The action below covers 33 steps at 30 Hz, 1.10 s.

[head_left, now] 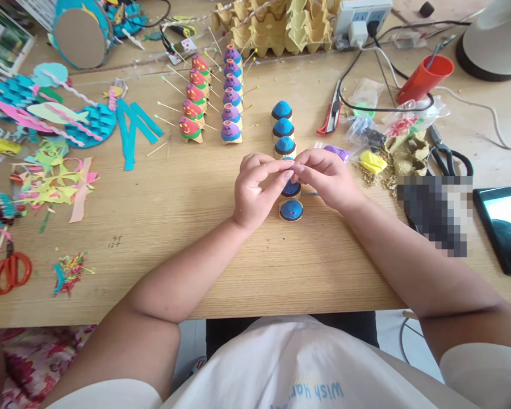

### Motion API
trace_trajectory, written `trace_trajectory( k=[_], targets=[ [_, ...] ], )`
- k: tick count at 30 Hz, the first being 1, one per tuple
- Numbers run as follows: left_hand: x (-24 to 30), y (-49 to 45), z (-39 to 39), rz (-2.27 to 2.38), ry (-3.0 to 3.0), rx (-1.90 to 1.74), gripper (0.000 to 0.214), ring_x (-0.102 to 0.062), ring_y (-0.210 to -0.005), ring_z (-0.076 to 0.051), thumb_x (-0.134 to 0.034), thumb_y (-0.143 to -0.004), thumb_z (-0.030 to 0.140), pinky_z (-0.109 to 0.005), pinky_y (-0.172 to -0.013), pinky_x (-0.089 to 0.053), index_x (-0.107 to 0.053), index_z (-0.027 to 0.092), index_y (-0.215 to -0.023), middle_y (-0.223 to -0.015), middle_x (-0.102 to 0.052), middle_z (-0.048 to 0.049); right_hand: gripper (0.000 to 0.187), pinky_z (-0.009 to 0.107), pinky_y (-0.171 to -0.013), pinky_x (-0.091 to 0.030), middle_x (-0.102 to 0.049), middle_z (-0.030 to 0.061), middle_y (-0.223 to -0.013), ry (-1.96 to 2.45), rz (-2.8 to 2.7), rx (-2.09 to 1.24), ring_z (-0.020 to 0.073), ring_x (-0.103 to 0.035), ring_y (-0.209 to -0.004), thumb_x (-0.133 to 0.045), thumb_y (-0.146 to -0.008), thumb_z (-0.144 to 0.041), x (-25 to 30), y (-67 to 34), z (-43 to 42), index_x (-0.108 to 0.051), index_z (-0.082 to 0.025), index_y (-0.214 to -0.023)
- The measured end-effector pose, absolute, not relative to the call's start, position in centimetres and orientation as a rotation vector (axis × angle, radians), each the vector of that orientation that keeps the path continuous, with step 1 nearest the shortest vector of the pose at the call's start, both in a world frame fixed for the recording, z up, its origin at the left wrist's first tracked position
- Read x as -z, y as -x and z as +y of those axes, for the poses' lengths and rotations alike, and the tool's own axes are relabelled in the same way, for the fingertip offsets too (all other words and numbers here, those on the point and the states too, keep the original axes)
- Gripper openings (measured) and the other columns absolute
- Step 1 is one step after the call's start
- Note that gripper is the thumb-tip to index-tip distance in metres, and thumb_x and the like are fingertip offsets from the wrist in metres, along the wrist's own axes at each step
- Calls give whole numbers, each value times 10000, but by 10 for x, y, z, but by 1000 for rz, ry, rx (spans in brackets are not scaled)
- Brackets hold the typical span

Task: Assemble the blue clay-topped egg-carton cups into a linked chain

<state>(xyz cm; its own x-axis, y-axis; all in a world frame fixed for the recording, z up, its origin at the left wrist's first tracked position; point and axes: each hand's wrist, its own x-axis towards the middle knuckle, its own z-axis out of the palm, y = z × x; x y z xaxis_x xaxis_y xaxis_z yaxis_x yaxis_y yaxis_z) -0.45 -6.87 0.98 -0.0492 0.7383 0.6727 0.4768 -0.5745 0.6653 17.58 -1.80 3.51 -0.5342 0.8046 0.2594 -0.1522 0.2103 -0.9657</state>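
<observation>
My left hand (262,190) and my right hand (326,177) meet above a row of blue clay domes on egg-carton cups. Both are closed in a pinch, fingertips together, on a tiny bit of purple clay (293,166) that the fingers mostly hide. Below them, the nearest blue dome (290,210) has small purple dots and a dark band around its base. Part of the row is covered by my fingers; at its far end, a blue dome (281,109) shows no dots. Beside my right hand lies a lump of purple clay (337,153).
Rows of red-and-green figures (190,129) and purple figures (231,132) bristle with pins. A utility knife (333,111), yellow clay (373,162), black-handled scissors (449,159), a red cup (426,79) and a phone (502,224) lie right. Paper scraps (53,184) and orange scissors (12,271) lie left.
</observation>
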Motion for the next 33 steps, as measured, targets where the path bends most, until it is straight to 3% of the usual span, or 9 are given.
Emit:
trace_trajectory(
  k=[6,21,28,33],
  targets=[
    [-10,3,-68,1259,-2005,-1711,100,-700,-968,-155,-727,-1009,347,-364,-945,-549,-800,312,-1067,-956,-769,16,451,237,-639,-467,-676,-8,-727,625,-1646,-1466,99,-565,-680,-809,-888,-606,-35,-176,-18,-687,-180,-806],
    [-12,3,-69,1283,-1979,-1675,174,-712,-984,-167,-707,-1013,441,-376,-970,-564,-796,294,-1038,-969,-776,-2,452,246,-676,-502,-688,-1,-750,634,-1594,-1520,115,-608,-720,-847,-844,-613,-32,-174,-18,-693,-188,-834],
    [-11,3,-69,1344,-1950,-1670,226,-720,-988,-166,-653,-1039,466,-366,-968,-580,-779,280,-1016,-973,-783,-11,472,237,-627,-462,-670,-6,-723,649,-1619,-1490,103,-566,-679,-824,-857,-635,-35,-174,-19,-688,-185,-815],
    [-10,3,-70,1300,-1898,-1675,194,-718,-998,-168,-666,-1033,456,-372,-974,-578,-761,299,-1098,-1015,-779,-15,449,239,-641,-461,-671,-3,-725,639,-1635,-1484,104,-566,-688,-803,-892,-608,-36,-175,-19,-679,-185,-804]
  ],
)
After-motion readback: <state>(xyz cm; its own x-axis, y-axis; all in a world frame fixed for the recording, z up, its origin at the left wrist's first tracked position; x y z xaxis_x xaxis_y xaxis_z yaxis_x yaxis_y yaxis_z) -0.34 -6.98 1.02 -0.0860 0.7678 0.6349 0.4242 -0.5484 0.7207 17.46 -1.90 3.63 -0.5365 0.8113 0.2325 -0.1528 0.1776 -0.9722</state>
